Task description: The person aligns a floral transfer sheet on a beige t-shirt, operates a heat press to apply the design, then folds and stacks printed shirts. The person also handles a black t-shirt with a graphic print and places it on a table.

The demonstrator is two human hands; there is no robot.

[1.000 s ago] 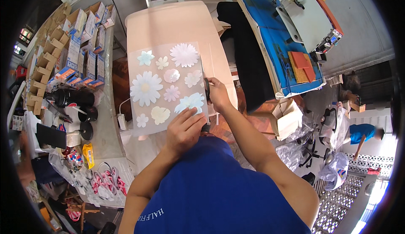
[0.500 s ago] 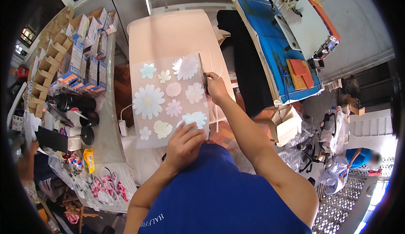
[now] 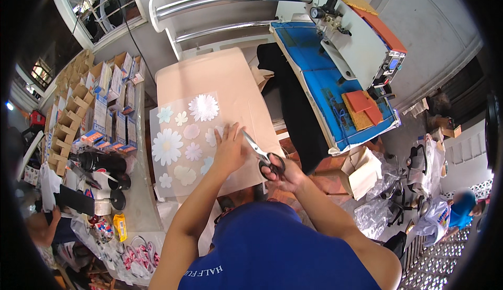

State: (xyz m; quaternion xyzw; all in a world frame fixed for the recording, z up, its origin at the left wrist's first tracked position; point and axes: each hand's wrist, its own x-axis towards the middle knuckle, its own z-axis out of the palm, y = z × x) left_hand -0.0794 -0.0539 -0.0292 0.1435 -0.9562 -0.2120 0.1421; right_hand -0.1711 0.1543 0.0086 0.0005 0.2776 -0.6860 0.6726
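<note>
Flower sheet: translucent rectangular sheet with pastel flower shapes [image 3: 203, 144], lying flat on the near left part of the peach-coloured, round-cornered worktop [image 3: 204, 75].
Left hand [image 3: 231, 147]: palm down, fingers apart, partly covering flowers at the sheet's right side.
Right hand [image 3: 285, 175]: clamped on black-handled scissors with silver blades [image 3: 258, 147].
Scissor tips: pointing up-left, just beside the left hand.

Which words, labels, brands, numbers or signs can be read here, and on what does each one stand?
Exact wording is not copied, only where it stands:
Blue shirt: white capital letters, partly readable.
White plastic bag, right side: coloured lettering, only partly clear.
Blue-and-white boxes: print, too small to read.
Yellow packet: print, too small to read.
Flower sheet, scissors: none seen.
</note>
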